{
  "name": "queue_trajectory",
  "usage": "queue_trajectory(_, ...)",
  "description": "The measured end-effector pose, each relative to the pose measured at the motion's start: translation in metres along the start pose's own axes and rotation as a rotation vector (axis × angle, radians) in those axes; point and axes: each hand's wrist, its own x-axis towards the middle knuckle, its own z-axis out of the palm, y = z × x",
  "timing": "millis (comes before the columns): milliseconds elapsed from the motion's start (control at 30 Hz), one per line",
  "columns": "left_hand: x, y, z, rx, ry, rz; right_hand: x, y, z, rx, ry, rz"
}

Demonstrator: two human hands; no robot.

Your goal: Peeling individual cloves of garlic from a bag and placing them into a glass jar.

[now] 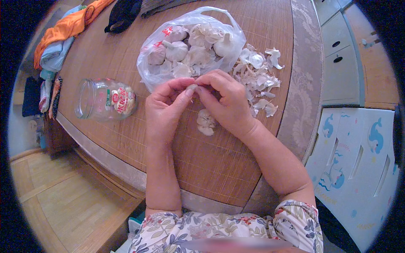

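Note:
Between the fingertips of both hands is a small garlic clove (191,87), mostly covered by the fingers. My left hand (169,101) pinches it with thumb and forefinger, and my right hand (223,95) grips its other side. Below them, partly behind my right hand, a broken garlic bulb (205,121) rests on the bamboo mat. A thin plastic bag (148,74) lies beyond the hands, holding several whole garlic bulbs (176,51) and loose skins. To the left, a clear jar (87,99) with printed writing contains peeled cloves (128,102) at its right end.
Papery garlic skins (259,79) are heaped right of the bag. The bamboo mat (208,170) has a patterned fabric border (303,63). Folded cloths, one orange (68,27), lie at the far left edge. A dark item (125,15) sits at the back. White drawers with whale pictures (354,151) stand right.

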Motion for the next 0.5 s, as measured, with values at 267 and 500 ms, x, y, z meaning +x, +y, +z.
queue_trajectory(267,-0.001,-0.002,0.004,0.168,0.049,0.103,0.002,-0.006,0.000,-0.061,0.024,0.044)
queue_trajectory(500,-0.001,0.001,0.004,0.459,0.076,0.324,-0.001,-0.002,0.000,-0.147,-0.064,0.038)
